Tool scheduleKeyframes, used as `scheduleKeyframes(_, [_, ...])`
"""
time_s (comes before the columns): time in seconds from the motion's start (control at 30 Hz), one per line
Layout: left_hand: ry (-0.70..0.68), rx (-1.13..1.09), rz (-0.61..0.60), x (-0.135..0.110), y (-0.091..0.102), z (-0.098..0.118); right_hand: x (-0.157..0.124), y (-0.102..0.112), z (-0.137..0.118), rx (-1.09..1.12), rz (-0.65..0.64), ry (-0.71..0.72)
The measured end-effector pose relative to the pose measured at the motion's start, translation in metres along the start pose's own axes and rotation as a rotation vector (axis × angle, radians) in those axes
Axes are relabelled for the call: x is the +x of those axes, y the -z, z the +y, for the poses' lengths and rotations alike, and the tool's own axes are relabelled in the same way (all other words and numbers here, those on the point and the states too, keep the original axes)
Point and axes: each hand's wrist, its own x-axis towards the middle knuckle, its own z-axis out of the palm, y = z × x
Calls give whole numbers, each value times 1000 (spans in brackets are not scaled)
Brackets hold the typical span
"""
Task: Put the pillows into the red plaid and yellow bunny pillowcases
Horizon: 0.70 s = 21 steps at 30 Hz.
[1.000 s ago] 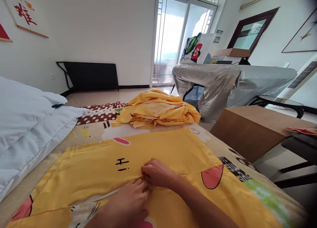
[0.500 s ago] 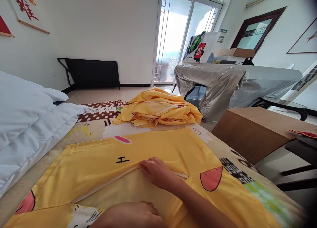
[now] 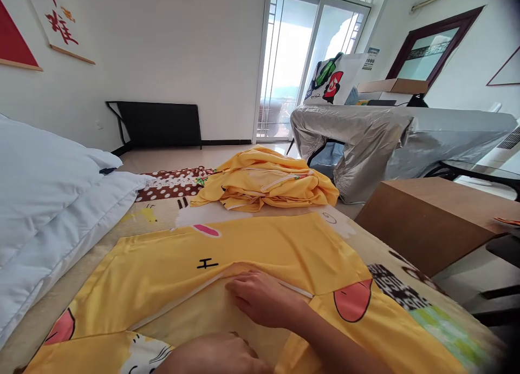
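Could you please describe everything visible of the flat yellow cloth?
The yellow cloth looks thin, printed with black strokes, red patches and a white figure. It lies spread on the bed, wrinkled, its pale-edged slit gaping over paler fabric. The right grip touches the slit's upper edge; the left grip is lower, contact unclear.

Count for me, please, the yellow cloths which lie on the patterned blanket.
2: one spread cloth, at the left hand and right hand, and one bunched cloth beyond it. More pieces may be hidden inside the bunched cloth.
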Motion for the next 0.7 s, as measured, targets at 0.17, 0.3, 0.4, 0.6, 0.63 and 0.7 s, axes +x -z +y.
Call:
scheduleKeyframes(0.17, [33, -94, -94, 15, -13, -5, 4, -5, 13, 4, 72, -62])
scheduleKeyframes(0.3, [62, -165, -171, 21, -13, -5, 6, -10, 26, 123, 138, -64])
scheduleKeyframes(0.4, [150, -228, -19, 4, 8, 4, 7, -13, 30, 188, 183, -44])
scheduleKeyframes(0.6, [533, -112, 779, -50, 57, 13, 7, -17, 34, 282, 246, -22])
scheduleKeyframes(0.63, [574, -68, 836, -58, 62, 9, 6, -17, 34, 284, 247, -27])
scheduleKeyframes(0.7, [678, 65, 881, -75, 70, -6, 4, -14, 33, 281, 238, -37])
